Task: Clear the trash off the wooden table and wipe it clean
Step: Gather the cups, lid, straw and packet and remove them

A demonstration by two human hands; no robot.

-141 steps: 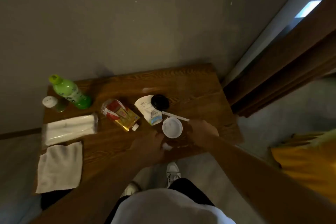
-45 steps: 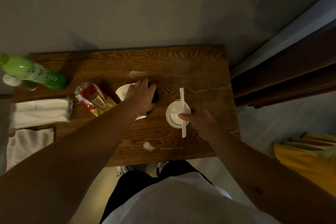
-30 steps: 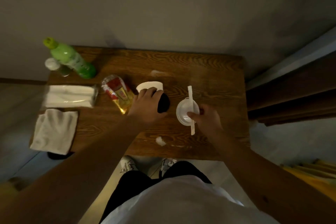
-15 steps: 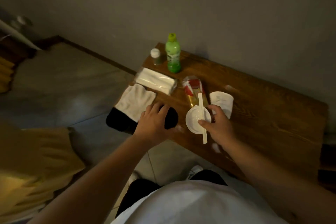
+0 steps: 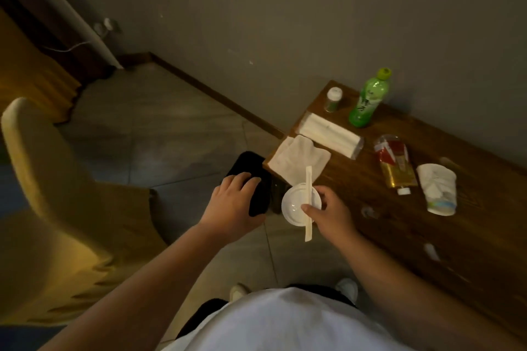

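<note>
The person's left hand (image 5: 232, 205) grips a black lid (image 5: 258, 199), fingers curled over its top, and holds it off the left end of the wooden table (image 5: 427, 225), above a dark bin (image 5: 245, 162) that stands on the tiled floor (image 5: 159, 128) against the table's corner. The right hand (image 5: 330, 215) pinches a white plastic lid (image 5: 293, 206) together with a wrapped straw (image 5: 308, 202) that lies across it; both are held just off the table's near edge, beside the black lid. Trash left on the tabletop: a crumpled paper cup (image 5: 437, 192) on its side, a red and gold wrapper (image 5: 395, 161) just left of it, and small white scraps (image 5: 432, 251) near the front edge. At the table's left end a white cloth (image 5: 296, 158) overhangs the corner, partly behind the straw, with a pack of tissues (image 5: 328, 134) touching its far side. A green bottle (image 5: 369, 98) and a small white-capped jar (image 5: 333, 100) stand upright by the grey wall (image 5: 313, 23). A yellow chair (image 5: 51, 196) sits to the left, well apart from the table.
</note>
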